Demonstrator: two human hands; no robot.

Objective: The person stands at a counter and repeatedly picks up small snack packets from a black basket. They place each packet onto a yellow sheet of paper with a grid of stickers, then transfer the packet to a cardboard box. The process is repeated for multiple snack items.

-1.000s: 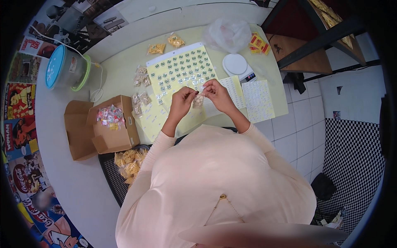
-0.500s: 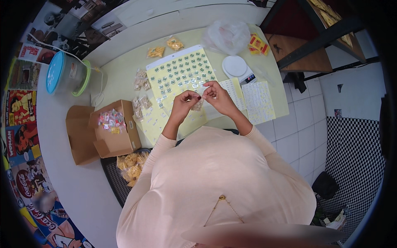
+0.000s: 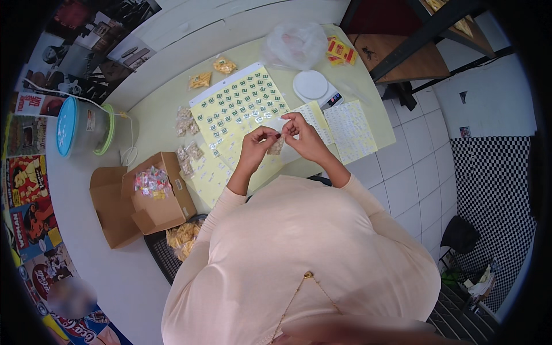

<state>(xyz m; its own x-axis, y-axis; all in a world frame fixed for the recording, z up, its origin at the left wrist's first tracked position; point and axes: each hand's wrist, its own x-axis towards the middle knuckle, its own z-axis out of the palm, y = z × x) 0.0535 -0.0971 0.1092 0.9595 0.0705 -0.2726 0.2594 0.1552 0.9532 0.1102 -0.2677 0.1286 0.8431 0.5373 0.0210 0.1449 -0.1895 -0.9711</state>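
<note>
A small clear bag of pale, nut-like pieces (image 3: 275,148) hangs between my two hands, over the sticker sheets. The fingertips of my left hand (image 3: 256,148) pinch together at the bag's top edge. My right hand (image 3: 303,137) is closed in a pinch at the same edge, its index finger curled above. Beneath and beyond them lies a yellow sheet of small green-marked stickers (image 3: 236,103). To its left are several similar bags of pale pieces (image 3: 187,122). Whether a sticker is between my fingers is too small to make out.
A white digital scale (image 3: 311,86), sheets of small labels (image 3: 351,129) and a clear plastic bag (image 3: 296,46) lie right and far. Yellow snack bags (image 3: 200,80) sit at the back. On the left, an open cardboard box (image 3: 183,198) holds colourful packets, near a lidded plastic tub (image 3: 80,126).
My view has shifted and turned slightly, so the table's things appear moved left. Both hands keep nearly the same pinch on the small bag.
</note>
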